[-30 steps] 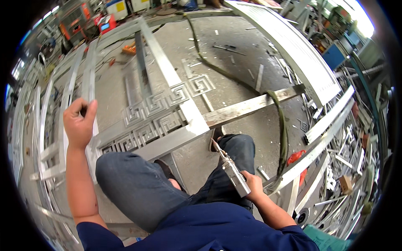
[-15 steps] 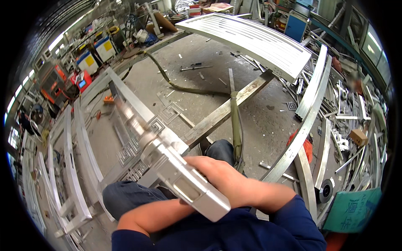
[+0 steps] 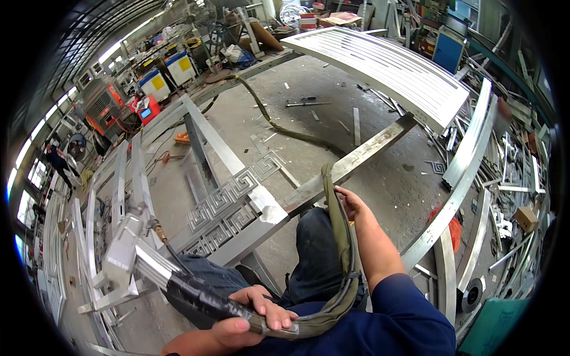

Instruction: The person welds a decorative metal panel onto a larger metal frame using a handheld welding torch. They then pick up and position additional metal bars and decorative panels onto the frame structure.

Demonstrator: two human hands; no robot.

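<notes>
A silver handheld tool with a boxy metal head [image 3: 122, 252], which looks like a welding gun, points to the lower left. Its grip runs into black tape [image 3: 199, 296] and a green-sheathed cable [image 3: 312, 325] that curves across my lap. My left hand [image 3: 255, 314] is wrapped round the sheathed part just behind the tape. Half-bent and not closed round it, the fingers of my right hand [image 3: 351, 204] lie at the right side of the cable's raised stretch. In front of my knees, a silver metal frame [image 3: 237, 237] carries a square-spiral fretwork pattern [image 3: 237, 190].
A white slatted panel [image 3: 380, 68] rests on a metal beam [image 3: 356, 154]. Long curved metal profiles [image 3: 469, 142] and heaped offcuts stand to the right. A red machine [image 3: 145, 111] is at the back left. Farther left, a person [image 3: 59, 163] stands among frames.
The tool has swung left and down; its cable now loops over my lap. My right hand has left the tool's body and reached forward to the cable. The view has shifted slightly.
</notes>
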